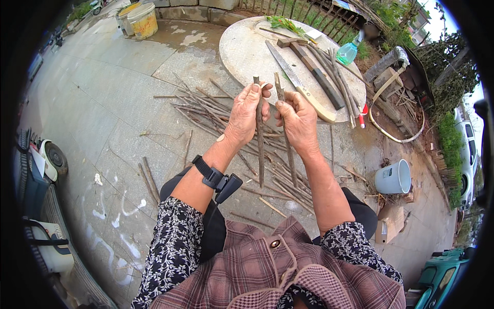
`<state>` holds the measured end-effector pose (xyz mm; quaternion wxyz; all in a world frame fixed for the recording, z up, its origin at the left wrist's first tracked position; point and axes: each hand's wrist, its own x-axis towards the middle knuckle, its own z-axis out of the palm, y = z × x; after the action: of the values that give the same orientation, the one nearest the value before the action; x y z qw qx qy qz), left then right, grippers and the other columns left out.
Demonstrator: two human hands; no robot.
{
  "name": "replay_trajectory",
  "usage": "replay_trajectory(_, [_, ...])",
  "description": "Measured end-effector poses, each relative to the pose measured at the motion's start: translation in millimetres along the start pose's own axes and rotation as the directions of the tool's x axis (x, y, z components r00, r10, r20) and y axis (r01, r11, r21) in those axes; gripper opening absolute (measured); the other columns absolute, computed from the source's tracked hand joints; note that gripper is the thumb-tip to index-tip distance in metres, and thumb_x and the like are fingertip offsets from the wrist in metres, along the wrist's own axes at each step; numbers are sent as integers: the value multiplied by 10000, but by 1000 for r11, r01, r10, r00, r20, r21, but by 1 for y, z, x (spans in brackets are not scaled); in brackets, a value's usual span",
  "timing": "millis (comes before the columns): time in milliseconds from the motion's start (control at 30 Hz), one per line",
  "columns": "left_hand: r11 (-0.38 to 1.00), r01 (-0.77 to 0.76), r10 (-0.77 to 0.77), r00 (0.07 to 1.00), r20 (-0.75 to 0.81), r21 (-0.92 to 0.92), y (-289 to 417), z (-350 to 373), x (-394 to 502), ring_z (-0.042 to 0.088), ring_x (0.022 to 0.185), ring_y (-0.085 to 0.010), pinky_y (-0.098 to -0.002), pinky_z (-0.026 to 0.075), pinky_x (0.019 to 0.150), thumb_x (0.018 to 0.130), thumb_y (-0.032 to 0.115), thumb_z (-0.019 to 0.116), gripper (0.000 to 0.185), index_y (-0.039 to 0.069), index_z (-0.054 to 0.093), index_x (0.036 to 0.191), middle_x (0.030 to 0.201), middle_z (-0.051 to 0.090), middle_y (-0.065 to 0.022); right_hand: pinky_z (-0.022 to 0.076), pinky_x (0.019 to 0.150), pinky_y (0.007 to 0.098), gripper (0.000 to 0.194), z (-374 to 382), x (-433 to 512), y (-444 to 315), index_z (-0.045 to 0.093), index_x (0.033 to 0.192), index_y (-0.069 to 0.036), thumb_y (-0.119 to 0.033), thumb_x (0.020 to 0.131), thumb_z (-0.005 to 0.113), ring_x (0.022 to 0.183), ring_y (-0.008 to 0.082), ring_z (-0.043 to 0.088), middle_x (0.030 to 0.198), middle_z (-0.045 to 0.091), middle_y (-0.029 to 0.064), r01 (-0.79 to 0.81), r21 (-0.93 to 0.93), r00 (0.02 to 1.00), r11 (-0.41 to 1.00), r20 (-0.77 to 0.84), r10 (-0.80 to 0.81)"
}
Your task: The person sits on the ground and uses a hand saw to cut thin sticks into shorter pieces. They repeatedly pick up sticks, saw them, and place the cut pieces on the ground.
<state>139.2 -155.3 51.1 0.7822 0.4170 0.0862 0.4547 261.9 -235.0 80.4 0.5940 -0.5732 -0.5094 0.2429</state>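
Note:
My left hand [247, 108] grips a straight brown stick [260, 146] near its upper end. A second stick [289, 154], with a broken pale top, is held in my right hand [299, 116]. The two sticks hang almost parallel, a small gap apart. Below and behind them a loose pile of thin sticks [208, 108] lies on the paving. Just beyond my right hand, on a round stone slab [243, 50], rest a pruning saw [289, 73] with a pale handle and a hammer [308, 61] with a black grip.
More sticks [339, 81], green leaves [283, 24] and a teal spray bottle [348, 52] are on the slab. A grey bucket [393, 177] and wooden block [389, 223] sit at right. Yellow-stained buckets [142, 21] stand far left; a wheeled vehicle [50, 235] borders the left.

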Motion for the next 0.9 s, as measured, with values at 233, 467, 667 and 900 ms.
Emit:
replay_trajectory(233, [985, 27, -28, 1000, 7, 171, -4, 0, -3, 553, 825, -71, -235, 469, 718, 992, 296, 564, 304, 77, 583, 1202, 964, 606, 31, 524, 631, 245, 112, 27, -7, 6, 584, 918, 12, -11, 856, 674, 709, 85, 615, 805, 659, 58, -22, 56, 997, 998, -79, 27])
replay_trajectory(467, [998, 27, -27, 1000, -9, 48, -4, -11, -3, 538, 789, -77, -246, 460, 722, 967, 207, 604, 242, 77, 599, 1172, 1023, 608, 3, 518, 737, 273, 231, 25, -23, 26, 611, 1050, -4, -79, 848, 694, 803, 99, 614, 865, 676, 64, -79, 31, 996, 996, -35, 80])
replay_trajectory(667, [995, 85, -77, 990, -121, 59, -7, -15, -3, 483, 698, -75, -240, 426, 629, 967, 205, 605, 235, 80, 597, 1166, 996, 590, -7, 451, 600, 246, 255, 14, -40, 51, 606, 1114, 5, -142, 909, 651, 680, 73, 514, 757, 585, 3, -247, 10, 968, 969, 48, 246])
replay_trajectory(900, [915, -59, 132, 979, -157, 400, 11, -42, 0, 478, 704, -61, -225, 413, 597, 1012, 342, 516, 317, 56, 588, 1128, 873, 554, 6, 493, 746, 408, 272, -42, -107, 173, 610, 1097, -2, -175, 887, 615, 814, 321, 634, 868, 652, 197, -237, -483, 955, 843, 43, 293])
